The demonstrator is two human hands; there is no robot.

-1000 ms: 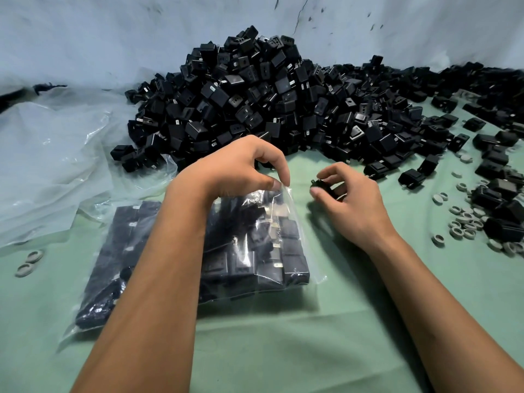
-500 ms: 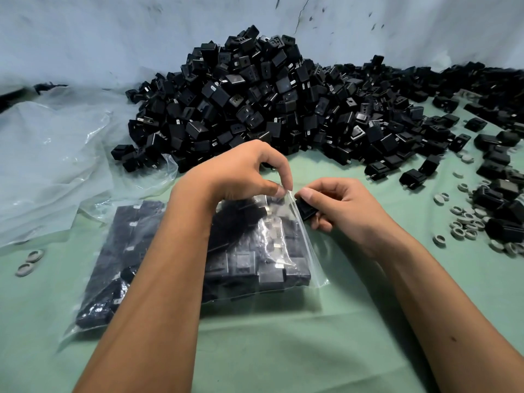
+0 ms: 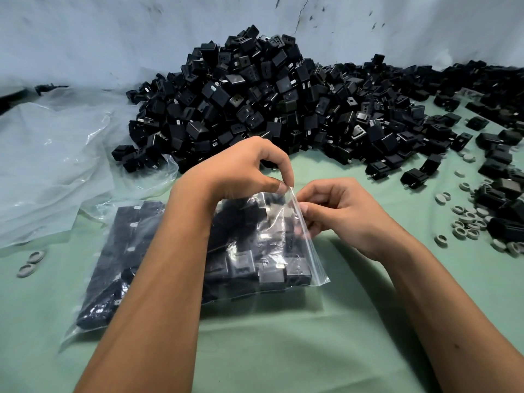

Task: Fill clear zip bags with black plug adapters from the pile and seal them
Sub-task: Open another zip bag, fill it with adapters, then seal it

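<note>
A clear zip bag (image 3: 255, 251), nearly full of black adapters, lies on the green tabletop (image 3: 283, 350) before the pile (image 3: 269, 103). The left hand (image 3: 241, 168) pinches its open mouth; the right hand (image 3: 337, 214), fingers curled, reaches inside. Filling looks nearly done; sealing likely comes next.

Bare green cloth (image 3: 283, 350) lies near the body; the adapter pile (image 3: 269, 103) blocks the far side, loose rings (image 3: 467, 219) the right.

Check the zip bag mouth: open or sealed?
Open. The left hand pinches the zip bag's top lip up, and the right hand's fingertips reach into the gap.
</note>
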